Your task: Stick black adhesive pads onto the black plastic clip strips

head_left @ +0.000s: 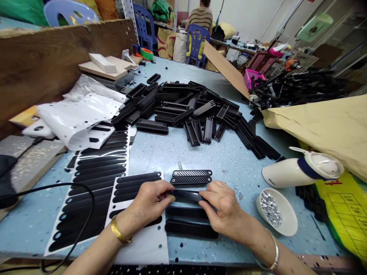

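Note:
My left hand (155, 200) pinches the left end of a glossy black strip (186, 195) between thumb and fingers. At its right end, my right hand (222, 204) grips it the same way. Whether the strip lies on a bar underneath, I cannot tell. Just beyond it, two black bars with a crosshatched face (192, 176) lie side by side, with small bright round pieces at their ends. Nearer me are two smooth, shiny black bars (189, 229). A white sheet of black round-ended stickers (140, 254) lies partly under my left forearm.
A larger sticker sheet (94, 191) and a black cable (88, 187) lie left. Black bars (177, 103) are heaped behind. Right are a bowl of small metal parts (289, 225) and a white bottle (286, 172) on its side. A person (200, 17) sits at the back.

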`<state>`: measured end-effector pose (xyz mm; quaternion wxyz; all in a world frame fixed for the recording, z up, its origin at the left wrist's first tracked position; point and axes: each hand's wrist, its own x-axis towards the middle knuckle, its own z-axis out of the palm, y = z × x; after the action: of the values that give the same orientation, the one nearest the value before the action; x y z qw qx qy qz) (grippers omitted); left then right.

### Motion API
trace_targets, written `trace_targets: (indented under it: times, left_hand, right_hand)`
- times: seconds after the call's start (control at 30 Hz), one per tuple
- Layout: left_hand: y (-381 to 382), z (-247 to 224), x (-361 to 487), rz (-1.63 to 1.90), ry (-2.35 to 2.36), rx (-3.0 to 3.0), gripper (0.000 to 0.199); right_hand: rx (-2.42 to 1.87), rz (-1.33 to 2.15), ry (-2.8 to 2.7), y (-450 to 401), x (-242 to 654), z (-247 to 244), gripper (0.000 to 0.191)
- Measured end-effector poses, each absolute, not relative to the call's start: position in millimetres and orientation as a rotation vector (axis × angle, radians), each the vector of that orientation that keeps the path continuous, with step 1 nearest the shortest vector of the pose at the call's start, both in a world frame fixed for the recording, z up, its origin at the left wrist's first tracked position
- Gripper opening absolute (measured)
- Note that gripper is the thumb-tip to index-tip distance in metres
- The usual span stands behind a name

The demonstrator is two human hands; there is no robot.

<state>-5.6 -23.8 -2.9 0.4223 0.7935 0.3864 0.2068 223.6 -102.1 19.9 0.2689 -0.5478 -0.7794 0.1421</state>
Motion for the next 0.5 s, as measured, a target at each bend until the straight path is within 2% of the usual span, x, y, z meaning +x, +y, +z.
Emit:
trace_targets:
  times: [0.5]
  left_hand:
    - [-22.2,2.0,-6.2,0.467,0.928,1.984,0.012]
  right_hand:
    - [-1.450,0.358,-2.041,-103.0,223.5,21.0,0.020]
